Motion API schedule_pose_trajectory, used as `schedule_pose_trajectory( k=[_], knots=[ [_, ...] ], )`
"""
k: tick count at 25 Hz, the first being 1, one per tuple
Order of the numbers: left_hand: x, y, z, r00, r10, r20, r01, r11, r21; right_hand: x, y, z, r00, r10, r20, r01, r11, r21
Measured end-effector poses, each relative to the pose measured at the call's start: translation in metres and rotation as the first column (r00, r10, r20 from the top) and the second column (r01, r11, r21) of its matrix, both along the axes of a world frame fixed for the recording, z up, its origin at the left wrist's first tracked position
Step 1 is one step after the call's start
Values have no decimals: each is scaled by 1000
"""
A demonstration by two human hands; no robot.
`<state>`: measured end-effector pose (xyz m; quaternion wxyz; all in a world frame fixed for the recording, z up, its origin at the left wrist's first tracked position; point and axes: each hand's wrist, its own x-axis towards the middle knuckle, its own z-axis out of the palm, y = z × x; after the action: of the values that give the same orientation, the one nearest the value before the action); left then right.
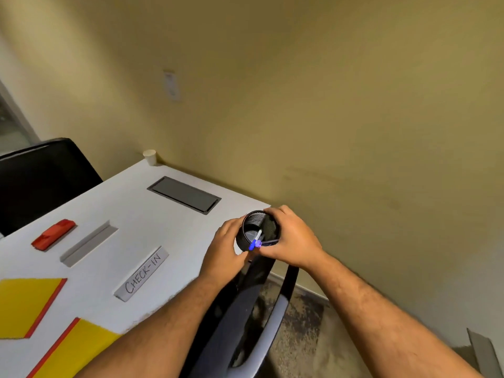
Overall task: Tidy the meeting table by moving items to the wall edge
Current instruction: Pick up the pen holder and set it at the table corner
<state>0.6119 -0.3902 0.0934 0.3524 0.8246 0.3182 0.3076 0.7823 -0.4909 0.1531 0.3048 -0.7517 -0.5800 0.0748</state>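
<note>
A black mesh pen cup [259, 231] stands at the right corner of the white table [131, 214], close to the wall. A white pen with a blue cap [256, 239] leans inside it. My left hand [222, 255] wraps the cup's left side and my right hand [291, 240] grips its right rim. Left of them lie a "CHECK-IN" name strip [143, 274], a grey strip [88, 242], a red eraser [53, 234] and two yellow folders [24, 305] [79, 347]. A paper cup [150, 157] stands at the far wall corner.
A grey cable hatch [184, 194] is set into the tabletop near the wall. A black chair back [41, 181] rises at the far left. Another chair [253, 304] sits below my arms at the table's right edge, over speckled carpet.
</note>
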Motion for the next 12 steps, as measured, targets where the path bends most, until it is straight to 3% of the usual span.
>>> schedule_pose_trajectory(
  k=[7, 12],
  knots=[
    [60, 86, -51, 959, 264, -99, -279, 939, -200, 97, 114, -45, 975, -139, -174, 128, 989, -74],
    [140, 148, -91, 914, 354, -200, -405, 841, -360, 191, 219, -115, 978, -108, -176, 78, 982, -170]
  ],
)
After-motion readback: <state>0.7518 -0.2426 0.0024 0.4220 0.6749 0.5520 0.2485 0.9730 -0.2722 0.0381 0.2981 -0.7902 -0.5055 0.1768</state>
